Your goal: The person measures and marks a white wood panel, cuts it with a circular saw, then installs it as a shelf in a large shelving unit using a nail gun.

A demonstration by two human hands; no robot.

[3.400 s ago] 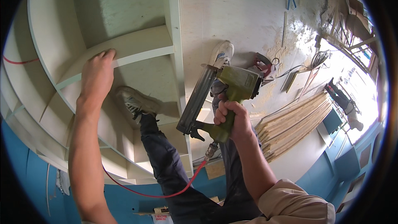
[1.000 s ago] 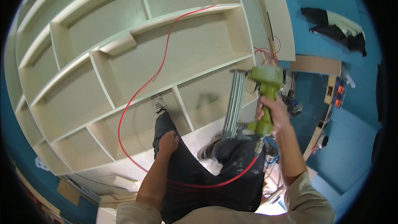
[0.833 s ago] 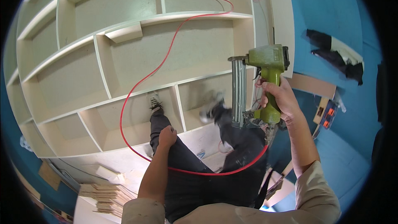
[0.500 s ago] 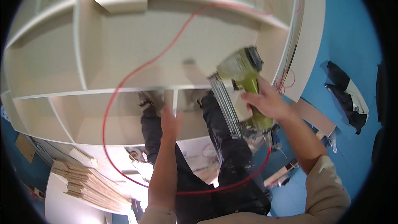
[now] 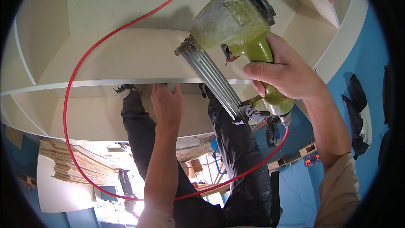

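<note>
While the off-white shelf unit (image 5: 118, 59) looks largely assembled, dividers (image 5: 42, 38) in place, I cannot judge what remains. Green nail gun (image 5: 230, 17) held over its long board (image 5: 84, 83); right hand (image 5: 287, 69) wrapped round the handle, forearm (image 5: 331, 131) angled inward; left hand (image 5: 167, 101) raised at the board's edge, grip unclear to me.

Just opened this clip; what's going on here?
A person grips a green nail gun by its handle in the right hand, over a pale shelving unit. A red hose runs from the handle's base in a wide loop. The left hand is at a board's front edge; whether it grips anything is unclear.
</note>
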